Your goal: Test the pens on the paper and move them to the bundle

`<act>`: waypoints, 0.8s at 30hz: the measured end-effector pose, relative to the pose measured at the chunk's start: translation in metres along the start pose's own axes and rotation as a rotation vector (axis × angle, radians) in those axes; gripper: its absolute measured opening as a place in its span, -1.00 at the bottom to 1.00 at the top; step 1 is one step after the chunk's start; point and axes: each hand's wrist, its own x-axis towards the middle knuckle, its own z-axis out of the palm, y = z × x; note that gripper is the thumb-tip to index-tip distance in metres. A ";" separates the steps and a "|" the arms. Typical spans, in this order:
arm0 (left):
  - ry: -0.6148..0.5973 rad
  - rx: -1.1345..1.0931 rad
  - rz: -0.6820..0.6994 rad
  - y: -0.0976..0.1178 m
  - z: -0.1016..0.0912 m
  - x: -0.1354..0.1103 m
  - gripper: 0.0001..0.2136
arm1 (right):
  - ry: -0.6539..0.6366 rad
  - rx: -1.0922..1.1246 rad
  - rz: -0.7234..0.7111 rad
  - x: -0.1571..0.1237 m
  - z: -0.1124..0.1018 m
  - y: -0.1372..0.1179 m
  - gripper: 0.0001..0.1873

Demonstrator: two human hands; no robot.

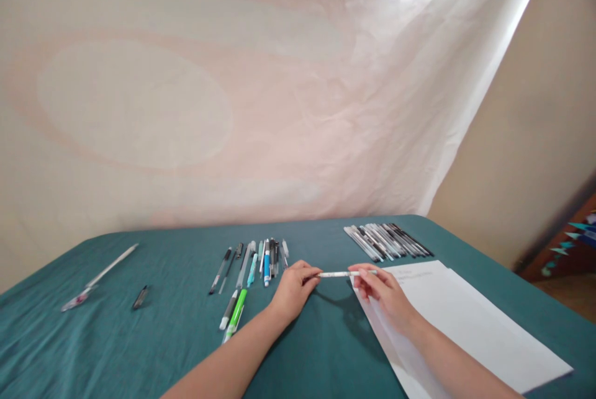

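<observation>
A slim white pen [342, 274] with faint markings is stretched level between my two hands, above the green cloth. My left hand [294, 290] pinches its left end between thumb and fingertips. The other end sits in the closed fingers of my right hand [384, 293], over the left edge of the white paper [475, 318]. My fingers hide both tips of the pen. Left of my left hand lie a bright green highlighter [236, 312] and a grey-and-white pen [228, 310].
Behind my left hand lies a loose group of pens, among them a blue-and-white pen [267, 265]. A neat row of pens [386, 242] rests at the back right. Farther left are a small black cap-like piece [140, 297] and a long clear wrapper [100, 278].
</observation>
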 end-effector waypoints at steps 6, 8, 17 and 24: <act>0.060 -0.029 -0.053 -0.006 0.001 0.001 -0.80 | -0.010 -0.470 -0.038 0.007 -0.024 -0.012 -0.72; 0.076 -0.045 -0.070 -0.007 0.003 0.001 -0.82 | -0.124 -0.620 -0.040 0.006 -0.027 -0.017 -0.72; 0.206 -0.276 -0.184 -0.009 0.008 0.001 -0.66 | -0.049 -1.048 -0.130 0.017 -0.045 -0.026 -0.72; 0.135 -0.230 -0.146 -0.007 0.007 -0.002 -0.74 | 0.233 -1.614 -0.036 0.050 -0.041 -0.014 -0.72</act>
